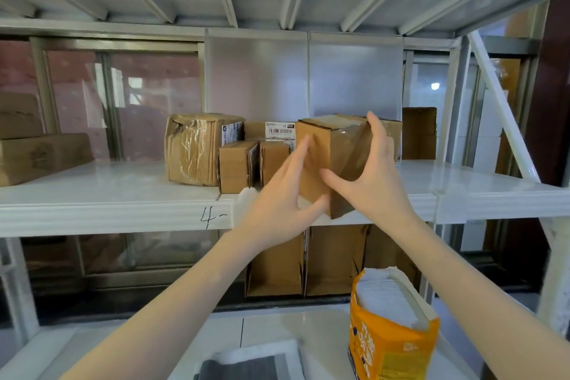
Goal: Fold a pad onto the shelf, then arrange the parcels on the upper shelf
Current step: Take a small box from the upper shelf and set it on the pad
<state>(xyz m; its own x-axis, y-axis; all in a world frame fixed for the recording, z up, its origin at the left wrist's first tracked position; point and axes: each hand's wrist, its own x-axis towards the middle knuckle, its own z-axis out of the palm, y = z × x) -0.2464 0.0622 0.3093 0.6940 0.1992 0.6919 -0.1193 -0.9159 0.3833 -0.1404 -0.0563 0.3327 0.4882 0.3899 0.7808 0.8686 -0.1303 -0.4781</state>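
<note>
A taped brown parcel (pixel 337 145) stands at the front of the white upper shelf (pixel 108 194), partly over its edge. My left hand (pixel 277 200) presses its left face with fingers spread. My right hand (pixel 367 176) clasps its front and right side. A white pad (pixel 246 194) lies on the shelf under the parcel, a corner showing at the edge. To the left stand two small cardboard boxes (pixel 236 168) and a crumpled large parcel (pixel 192 151). A labelled box (pixel 279 131) sits behind them.
An open orange pack of white pads (pixel 391 330) stands on the lower surface at the right. A grey-white sheet (pixel 249 364) lies at the bottom centre. Cardboard boxes (pixel 40 157) sit at the shelf's far left, another (pixel 419 133) at the back right. Open cartons (pixel 303 262) stand below.
</note>
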